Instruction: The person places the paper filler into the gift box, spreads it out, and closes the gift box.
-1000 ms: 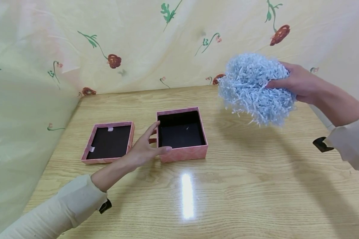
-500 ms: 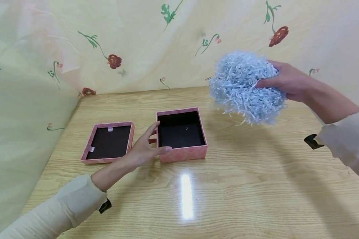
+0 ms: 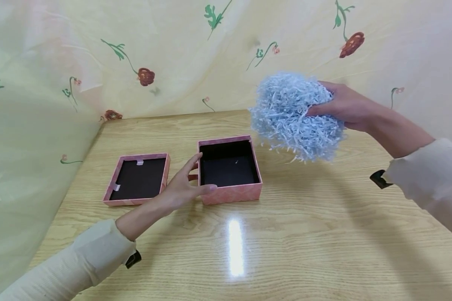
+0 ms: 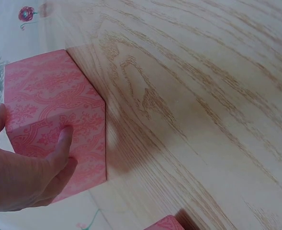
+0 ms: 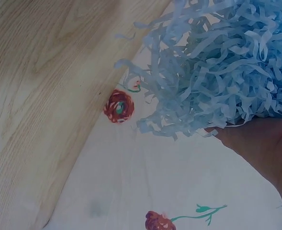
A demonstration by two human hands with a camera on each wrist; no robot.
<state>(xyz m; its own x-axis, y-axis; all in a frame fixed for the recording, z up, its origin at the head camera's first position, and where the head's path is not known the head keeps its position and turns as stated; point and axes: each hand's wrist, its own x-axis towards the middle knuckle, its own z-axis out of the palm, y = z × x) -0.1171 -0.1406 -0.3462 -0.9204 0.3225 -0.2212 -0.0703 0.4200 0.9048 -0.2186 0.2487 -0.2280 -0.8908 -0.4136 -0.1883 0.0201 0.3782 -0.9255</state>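
Observation:
A pink patterned box (image 3: 231,193) with a black inside sits on the table, its top uncovered. At its left front corner my left hand (image 3: 178,190) touches it, thumb by the front rim and the other fingers along the left side; the left wrist view shows fingertips (image 4: 66,134) resting on the patterned wall. My right hand (image 3: 348,106) grips a big bundle of pale blue shredded paper (image 3: 291,119) in the air, right of and above the box. Some of the right fingers are buried in the strands. In the right wrist view the shredded paper (image 5: 236,72) fills the upper right.
Left of the box lies a shallow pink lid (image 3: 137,177), inside up, with a black lining and small pale tabs. The wooden table (image 3: 305,242) runs back to a hanging cloth (image 3: 181,54) with printed flowers, which also covers the left side.
My right hand has carried the shredded paper leftward, closer to the box. My left hand, the box and the lid have stayed in place.

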